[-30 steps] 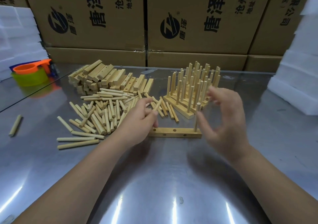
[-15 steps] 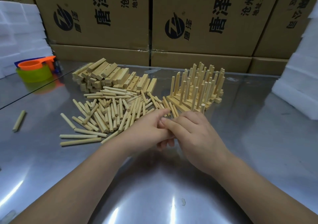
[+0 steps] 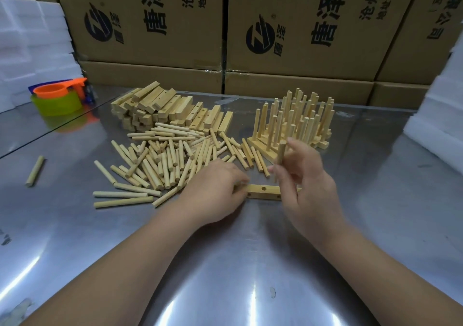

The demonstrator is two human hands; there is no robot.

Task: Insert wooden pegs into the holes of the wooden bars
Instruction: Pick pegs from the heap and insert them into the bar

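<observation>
The left hand (image 3: 215, 190) curls its fingers on the left end of the wooden bar (image 3: 265, 191), which lies flat on the table (image 3: 225, 263). The right hand (image 3: 310, 187) pinches a peg (image 3: 281, 157) upright between thumb and fingers, just over the bar.

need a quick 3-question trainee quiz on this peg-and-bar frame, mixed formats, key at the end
1. True or false: the right hand holds a peg roughly upright.
2. The left hand grips which? A) the wooden bar B) an orange cup C) a cardboard box
3. Fill in: the stray peg lies apart, to the ____ of the loose peg pile.
Key: 1 true; 2 A; 3 left.
</observation>
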